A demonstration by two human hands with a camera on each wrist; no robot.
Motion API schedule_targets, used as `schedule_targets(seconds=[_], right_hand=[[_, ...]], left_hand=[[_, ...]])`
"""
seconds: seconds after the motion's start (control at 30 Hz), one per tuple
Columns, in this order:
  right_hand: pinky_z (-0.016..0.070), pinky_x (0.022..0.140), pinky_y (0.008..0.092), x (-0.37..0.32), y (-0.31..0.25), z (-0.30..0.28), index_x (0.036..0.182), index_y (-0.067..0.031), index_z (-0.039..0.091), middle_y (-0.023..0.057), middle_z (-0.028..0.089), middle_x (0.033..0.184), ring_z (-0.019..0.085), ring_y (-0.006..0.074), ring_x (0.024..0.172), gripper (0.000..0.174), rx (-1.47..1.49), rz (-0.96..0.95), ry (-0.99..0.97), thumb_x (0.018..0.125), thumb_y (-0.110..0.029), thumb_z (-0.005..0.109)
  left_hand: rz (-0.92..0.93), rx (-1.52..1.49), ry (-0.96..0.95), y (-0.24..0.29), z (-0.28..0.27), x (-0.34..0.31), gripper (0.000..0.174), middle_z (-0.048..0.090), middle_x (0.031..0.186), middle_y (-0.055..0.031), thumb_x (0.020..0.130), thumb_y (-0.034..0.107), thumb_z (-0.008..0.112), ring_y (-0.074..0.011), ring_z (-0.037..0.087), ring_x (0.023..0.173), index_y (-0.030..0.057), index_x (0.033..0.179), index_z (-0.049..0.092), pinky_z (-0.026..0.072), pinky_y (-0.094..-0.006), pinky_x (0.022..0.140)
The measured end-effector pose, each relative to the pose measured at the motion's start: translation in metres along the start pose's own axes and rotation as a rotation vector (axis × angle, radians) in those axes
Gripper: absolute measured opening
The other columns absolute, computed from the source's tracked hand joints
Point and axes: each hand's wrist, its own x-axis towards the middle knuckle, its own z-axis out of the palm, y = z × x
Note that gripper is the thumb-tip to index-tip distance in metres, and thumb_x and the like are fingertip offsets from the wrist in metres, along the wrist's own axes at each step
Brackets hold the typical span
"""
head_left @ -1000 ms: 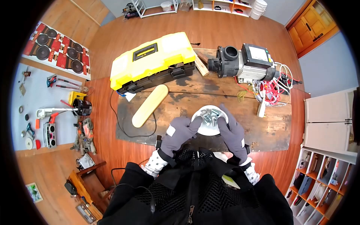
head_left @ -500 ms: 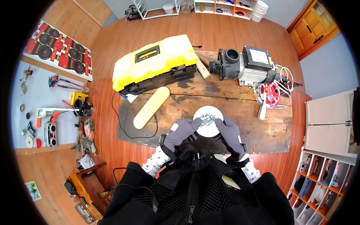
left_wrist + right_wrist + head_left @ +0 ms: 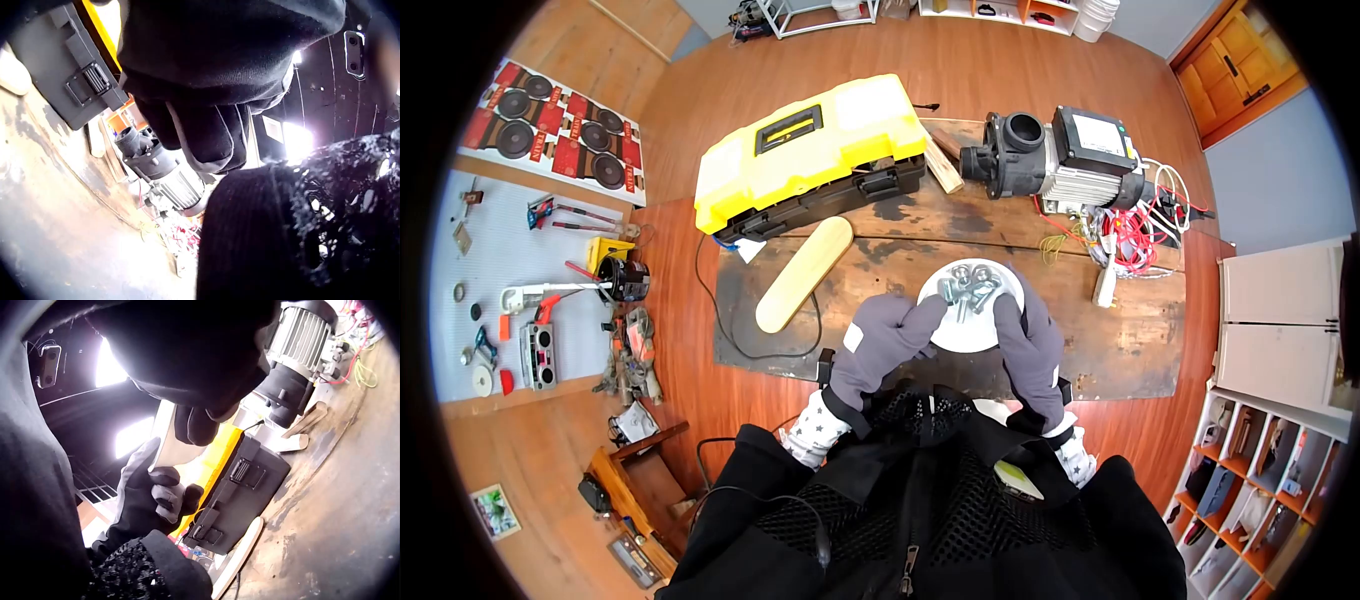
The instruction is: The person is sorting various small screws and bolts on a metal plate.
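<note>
A shallow white bowl (image 3: 965, 336) holds several shiny metal bolts (image 3: 973, 288), heaped toward its far side. Both hands wear grey gloves. The left hand (image 3: 882, 345) grips the bowl's left side, its thumb over the rim. On the opposite side, the right hand (image 3: 1032, 345) holds the bowl the same way, thumb inside the rim. From the right wrist, the bowl's pale outer side (image 3: 175, 447) shows, with curled fingers of the left hand (image 3: 165, 497) under it. The bowl is held above the near part of the wooden table (image 3: 880, 270).
A yellow-lidded black toolbox (image 3: 815, 150) stands at the back left of the table, with a light wooden board (image 3: 805, 275) before it. A pump with a motor (image 3: 1060, 165) sits back right beside tangled wires (image 3: 1128, 245). Wood pieces (image 3: 943, 165) lie between toolbox and pump. A black cable (image 3: 745, 352) loops at left.
Both hands have lifted the bowl nearer the head camera over the last half second. It appears larger, slightly farther right, and the bolts lie differently in it.
</note>
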Motion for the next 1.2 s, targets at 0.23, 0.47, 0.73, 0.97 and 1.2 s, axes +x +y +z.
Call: schedule_targets(seconds=[0.23, 0.47, 0.73, 0.97, 1.2], right_hand=[[0.0530, 0.083, 0.0294, 0.016, -0.003, -0.001, 0.133, -0.0044, 0.062, 0.0102, 0.074, 0.104, 0.067, 0.0120, 0.092, 0.038, 0.090, 0.193, -0.075, 0.099, -0.022, 0.062], [0.0533, 0.080, 0.0290, 0.015, 0.032, 0.005, 0.130, -0.0040, 0.063, 0.0105, 0.073, 0.103, 0.068, 0.0143, 0.086, 0.036, 0.101, 0.407, -0.125, 0.099, -0.024, 0.062], [0.0548, 0.074, 0.0376, 0.007, 0.026, 0.009, 0.125, -0.0055, 0.065, 0.0173, 0.072, 0.094, 0.072, 0.0269, 0.084, 0.031, -0.100, 0.000, -0.010, 0.099, -0.022, 0.060], [0.0537, 0.073, 0.0347, 0.010, -0.001, -0.001, 0.128, -0.0033, 0.063, 0.0167, 0.073, 0.094, 0.072, 0.0236, 0.081, 0.034, -0.195, -0.054, -0.061, 0.100, -0.022, 0.058], [0.0514, 0.089, 0.0328, 0.001, 0.053, 0.016, 0.130, -0.0044, 0.063, 0.0166, 0.072, 0.107, 0.068, 0.0208, 0.098, 0.037, 0.002, 0.242, -0.138, 0.101, -0.026, 0.059]], left_hand=[[-0.212, -0.188, 0.018, -0.014, 0.007, 0.018, 0.050, 0.070, 0.069, -0.0084, 0.094, 0.045, 0.069, -0.0141, 0.067, 0.059, -0.0046, 0.091, 0.072, 0.0531, -0.0262, 0.057], [-0.323, -0.146, -0.052, -0.016, 0.005, 0.019, 0.057, 0.068, 0.066, -0.0098, 0.093, 0.050, 0.068, -0.0153, 0.067, 0.059, -0.0057, 0.081, 0.072, 0.0527, -0.0268, 0.057], [-0.282, -0.110, -0.021, -0.019, 0.004, 0.006, 0.052, 0.071, 0.070, -0.0097, 0.094, 0.045, 0.069, -0.0154, 0.068, 0.059, -0.0060, 0.083, 0.072, 0.0545, -0.0282, 0.056], [-0.300, -0.207, 0.054, 0.007, 0.009, -0.002, 0.046, 0.071, 0.071, -0.0096, 0.093, 0.040, 0.072, -0.0150, 0.068, 0.059, -0.0057, 0.088, 0.070, 0.0545, -0.0266, 0.055], [-0.353, -0.209, -0.012, -0.021, 0.003, 0.012, 0.046, 0.071, 0.073, -0.0108, 0.092, 0.040, 0.074, -0.0167, 0.068, 0.057, -0.0060, 0.092, 0.071, 0.0548, -0.0282, 0.054]])
